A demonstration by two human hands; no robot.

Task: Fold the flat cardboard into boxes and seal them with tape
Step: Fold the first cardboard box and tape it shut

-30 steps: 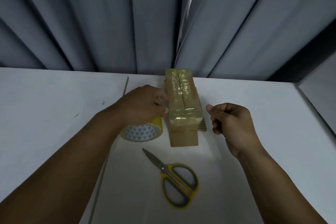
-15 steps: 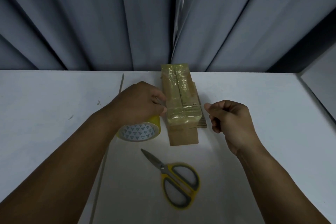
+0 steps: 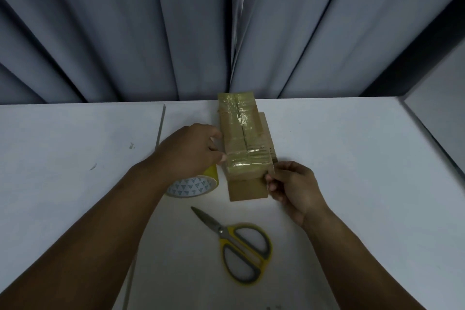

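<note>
Cardboard box (image 3: 240, 133), folded and wrapped in glossy tape, lies lengthwise at mid-table on a stack of flat cardboard (image 3: 247, 190) whose near end juts out beneath it. A tape band (image 3: 247, 160) crosses the near end of the box.

Left hand (image 3: 191, 151): fingers curled, fingertips (image 3: 223, 157) against the left wall of the box at the band. Whether they pinch a tape end cannot be told. The tape roll (image 3: 192, 185) sits directly under this hand; contact with it is not visible.

Right hand (image 3: 292, 184): thumb and fingers pinch the near right corner of the box where the band ends.

Scissors (image 3: 239, 246) lie near the person on the table (image 3: 352, 158), apart from both hands.

Assessment: the step in hand appears to be seating the cross band over the near end. Recommended practice:
- brace the box with one hand so it does not slide on the loose sheets below;
- rub the band down from the top seam outward to each wall, driving out wrinkles;
- keep the tape clear of the flat stack, or it will bond to the box;
- cut only once the band is firmly stuck on both walls.
</note>
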